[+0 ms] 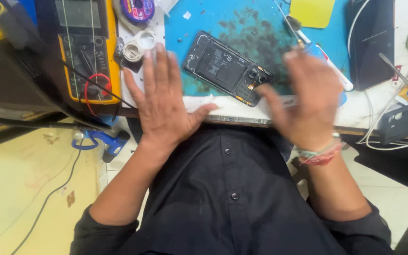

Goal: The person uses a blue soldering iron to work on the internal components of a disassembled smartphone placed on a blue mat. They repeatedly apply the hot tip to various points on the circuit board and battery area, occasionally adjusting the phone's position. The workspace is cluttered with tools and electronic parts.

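Note:
A black phone frame [227,68] with its back cover off lies tilted on a stained blue work mat [242,23]. My left hand [164,101] hovers flat, fingers spread, over the table's front edge just left of the phone. On the phone's right side my right hand [308,101] is blurred by motion, palm down, fingers apart. Neither hand holds anything. A braided band circles my right wrist.
A yellow multimeter [88,52] with red lead stands at the left. Tape rolls [138,9] and a white ring [138,47] lie behind my left hand. A black device [371,42], tweezers [291,23], a yellow card [312,12] and white cables [383,137] are at the right.

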